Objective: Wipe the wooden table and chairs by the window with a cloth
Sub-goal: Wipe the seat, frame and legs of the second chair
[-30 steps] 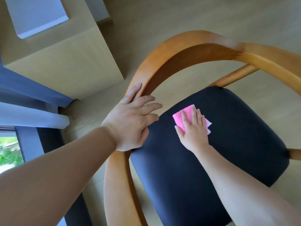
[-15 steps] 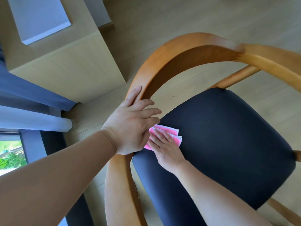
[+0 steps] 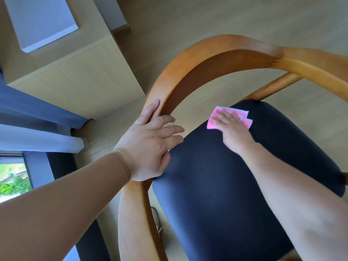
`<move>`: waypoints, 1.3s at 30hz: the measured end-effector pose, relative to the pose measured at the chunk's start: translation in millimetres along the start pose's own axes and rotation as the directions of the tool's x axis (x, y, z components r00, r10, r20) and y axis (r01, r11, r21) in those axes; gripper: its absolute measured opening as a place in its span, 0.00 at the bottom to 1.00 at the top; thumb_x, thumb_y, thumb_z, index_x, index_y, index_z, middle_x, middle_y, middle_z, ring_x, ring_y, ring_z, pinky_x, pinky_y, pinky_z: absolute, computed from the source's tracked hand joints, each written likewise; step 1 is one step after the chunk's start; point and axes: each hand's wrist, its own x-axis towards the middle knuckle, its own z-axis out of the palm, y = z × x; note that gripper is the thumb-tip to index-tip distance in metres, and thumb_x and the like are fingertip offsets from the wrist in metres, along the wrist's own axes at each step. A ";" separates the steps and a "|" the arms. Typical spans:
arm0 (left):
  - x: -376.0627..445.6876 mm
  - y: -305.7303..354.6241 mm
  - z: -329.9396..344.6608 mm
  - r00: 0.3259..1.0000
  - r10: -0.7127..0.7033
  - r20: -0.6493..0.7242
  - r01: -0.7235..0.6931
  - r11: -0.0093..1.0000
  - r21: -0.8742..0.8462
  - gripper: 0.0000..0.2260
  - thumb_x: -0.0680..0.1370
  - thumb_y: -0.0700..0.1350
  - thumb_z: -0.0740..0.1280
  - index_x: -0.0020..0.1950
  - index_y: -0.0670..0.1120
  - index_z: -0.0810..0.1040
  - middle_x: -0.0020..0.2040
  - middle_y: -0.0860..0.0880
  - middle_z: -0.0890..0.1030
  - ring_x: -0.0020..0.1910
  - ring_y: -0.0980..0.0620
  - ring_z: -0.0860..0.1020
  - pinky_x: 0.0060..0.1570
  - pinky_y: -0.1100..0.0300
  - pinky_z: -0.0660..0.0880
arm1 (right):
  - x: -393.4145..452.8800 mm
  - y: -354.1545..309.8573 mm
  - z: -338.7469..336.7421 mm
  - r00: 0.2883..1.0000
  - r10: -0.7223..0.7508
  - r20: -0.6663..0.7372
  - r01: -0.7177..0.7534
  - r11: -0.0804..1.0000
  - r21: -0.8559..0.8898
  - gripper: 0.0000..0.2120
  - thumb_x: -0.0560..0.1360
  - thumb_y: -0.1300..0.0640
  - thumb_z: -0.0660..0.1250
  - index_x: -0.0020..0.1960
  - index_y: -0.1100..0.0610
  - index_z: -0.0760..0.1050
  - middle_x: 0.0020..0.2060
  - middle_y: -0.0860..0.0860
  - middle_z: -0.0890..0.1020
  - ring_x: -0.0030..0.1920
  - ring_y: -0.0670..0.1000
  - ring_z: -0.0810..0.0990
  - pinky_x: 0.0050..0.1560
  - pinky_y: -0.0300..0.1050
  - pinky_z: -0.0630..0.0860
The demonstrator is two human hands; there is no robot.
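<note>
A wooden chair with a curved orange-brown backrest [image 3: 197,55] and a dark navy padded seat [image 3: 216,185] fills the view from above. My left hand [image 3: 150,144] rests on the backrest's left curve, fingers spread over the wood and the seat's edge. My right hand [image 3: 233,129] lies flat on a folded pink cloth [image 3: 211,124], pressing it onto the far left part of the seat. The hand covers most of the cloth's middle.
A pale wooden cabinet or table [image 3: 75,78] stands at the upper left with a grey-white pad [image 3: 41,19] on top. Blue and white curtains [image 3: 37,125] hang at the left beside a window [image 3: 13,176]. Light wood floor [image 3: 207,19] surrounds the chair. A shoe [image 3: 156,219] shows below the armrest.
My right hand slid the pink cloth from the seat's near-left edge beside my left hand out toward the back of the seat. My left hand stayed on the backrest.
</note>
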 end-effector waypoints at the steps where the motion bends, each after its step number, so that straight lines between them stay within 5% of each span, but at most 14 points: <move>1: -0.2 -0.1 -0.2 1.000 0.000 0.001 0.000 1.000 0.002 0.18 0.70 0.43 0.59 0.54 0.49 0.83 0.57 0.52 0.82 0.61 0.44 0.75 0.72 0.39 0.50 | 3.9 12.3 -3.3 0.997 0.077 -0.001 -0.077 0.997 -0.006 0.34 0.72 0.72 0.58 0.75 0.53 0.61 0.76 0.53 0.60 0.77 0.55 0.53 0.75 0.52 0.42; 6: -0.3 -0.4 -0.3 1.000 -0.006 -0.001 0.006 1.000 -0.008 0.18 0.70 0.44 0.59 0.54 0.49 0.83 0.57 0.53 0.82 0.62 0.45 0.75 0.73 0.40 0.49 | 18.0 60.4 -15.8 0.926 0.369 0.083 -0.372 0.928 0.017 0.33 0.71 0.74 0.57 0.73 0.55 0.62 0.75 0.56 0.62 0.76 0.57 0.55 0.76 0.56 0.50; 11: 0.6 -0.7 0.9 1.000 -0.005 -0.007 0.005 1.000 -0.005 0.18 0.70 0.43 0.58 0.54 0.49 0.83 0.56 0.53 0.82 0.61 0.45 0.75 0.73 0.40 0.50 | 10.9 56.2 -13.4 0.912 0.411 0.011 -0.405 0.893 0.198 0.31 0.73 0.75 0.57 0.74 0.59 0.64 0.75 0.56 0.63 0.76 0.56 0.55 0.76 0.54 0.47; 16: 0.7 -1.9 1.9 1.000 -0.007 -0.017 0.007 1.000 -0.008 0.19 0.70 0.43 0.57 0.54 0.48 0.83 0.55 0.53 0.82 0.60 0.45 0.75 0.72 0.39 0.51 | -10.1 12.9 0.6 0.950 0.307 -0.062 -0.282 0.925 0.257 0.30 0.75 0.73 0.58 0.75 0.58 0.61 0.76 0.56 0.58 0.77 0.56 0.51 0.76 0.50 0.41; 25: 0.6 1.4 -2.1 1.000 -0.018 0.009 0.018 1.000 0.009 0.19 0.71 0.44 0.56 0.54 0.49 0.83 0.54 0.52 0.83 0.60 0.44 0.76 0.72 0.39 0.51 | -39.2 -139.4 29.4 0.993 -0.064 0.104 0.032 0.959 0.280 0.32 0.76 0.67 0.56 0.78 0.57 0.52 0.78 0.56 0.49 0.77 0.58 0.44 0.71 0.53 0.27; 30: 0.1 0.7 -4.9 0.999 -0.018 0.043 0.017 1.000 0.014 0.18 0.73 0.46 0.55 0.52 0.50 0.83 0.54 0.53 0.82 0.61 0.45 0.75 0.72 0.39 0.49 | -76.6 -213.3 41.4 0.960 -0.277 0.043 0.236 0.883 0.406 0.24 0.78 0.63 0.52 0.74 0.60 0.63 0.75 0.55 0.62 0.76 0.58 0.54 0.75 0.59 0.47; 34: 0.6 -0.1 -4.8 0.999 -0.020 0.043 0.020 1.000 0.012 0.18 0.72 0.45 0.55 0.52 0.50 0.83 0.54 0.53 0.82 0.61 0.46 0.74 0.73 0.39 0.49 | -74.9 -204.9 39.4 0.945 -0.326 -0.008 0.309 0.889 0.339 0.24 0.76 0.62 0.61 0.72 0.58 0.67 0.73 0.54 0.66 0.75 0.57 0.61 0.74 0.58 0.55; 39: -0.5 2.2 -4.7 0.998 -0.041 0.048 0.039 0.999 0.030 0.18 0.72 0.45 0.56 0.52 0.50 0.83 0.54 0.53 0.82 0.61 0.46 0.74 0.73 0.41 0.48 | -74.4 -196.1 37.2 0.927 -0.376 -0.006 0.359 0.878 0.317 0.26 0.78 0.64 0.58 0.75 0.59 0.61 0.76 0.55 0.61 0.76 0.58 0.56 0.75 0.58 0.43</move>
